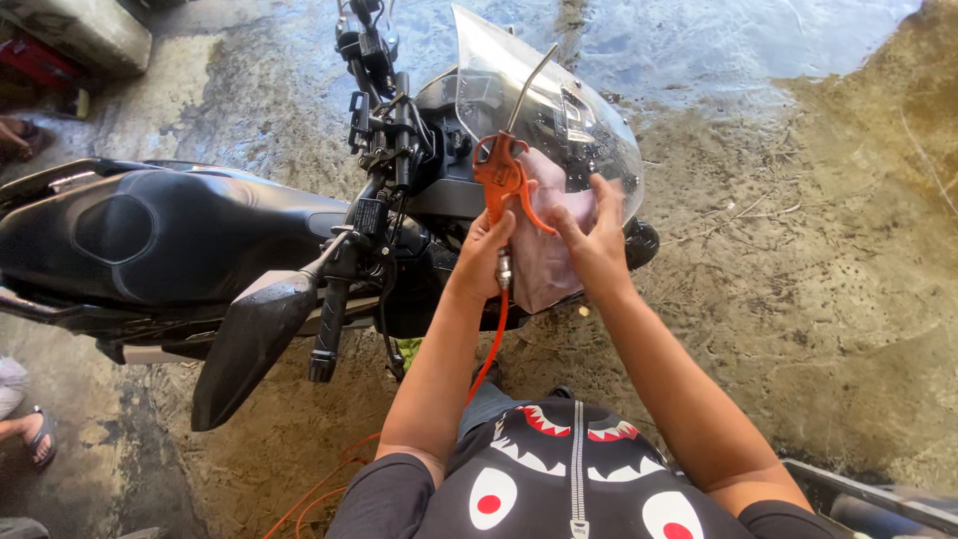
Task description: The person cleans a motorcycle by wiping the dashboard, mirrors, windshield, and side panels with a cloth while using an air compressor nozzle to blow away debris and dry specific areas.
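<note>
A black motorcycle (180, 240) stands in front of me, its clear windshield (559, 110) toward the right. My left hand (482, 252) grips an orange air blow gun (502, 175) with a thin metal nozzle pointing up at the windshield. An orange hose (489, 349) runs down from the gun past my arm. My right hand (596, 240) holds a pinkish cloth (547, 260) against the lower windshield, right next to the gun.
The left handlebar grip (327, 329) and black mirror (249, 344) jut toward me. Wet concrete floor (818, 250) lies all around. Another person's sandalled foot (35, 434) is at the left edge, and a dark object (878, 504) at lower right.
</note>
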